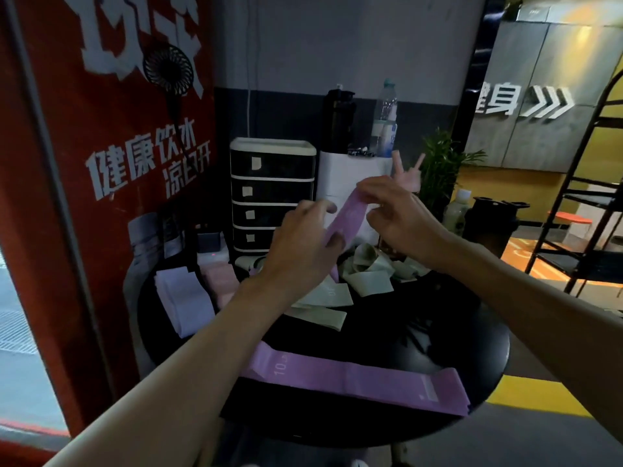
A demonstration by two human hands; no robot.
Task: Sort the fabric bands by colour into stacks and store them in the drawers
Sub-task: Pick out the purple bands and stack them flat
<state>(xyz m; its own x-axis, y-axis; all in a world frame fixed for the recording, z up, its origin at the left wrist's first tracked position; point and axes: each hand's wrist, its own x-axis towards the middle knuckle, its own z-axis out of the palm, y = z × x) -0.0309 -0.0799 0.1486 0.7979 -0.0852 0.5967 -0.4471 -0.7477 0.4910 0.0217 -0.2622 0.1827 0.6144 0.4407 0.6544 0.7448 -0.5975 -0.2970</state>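
On the round black table (455, 335), from the left: one lavender stack (183, 299), one pink stack (220, 281), four drawers (269, 197), a loose pale-green heap (350, 281). My left hand (303, 251) and right hand (401, 220) pinch one purple band (347, 220) aloft; another purple band (357, 379) lies nearest.

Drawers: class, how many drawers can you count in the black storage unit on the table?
4, stacked in one column: top drawer, second drawer, third drawer and bottom drawer, whose right end the left hand hides.
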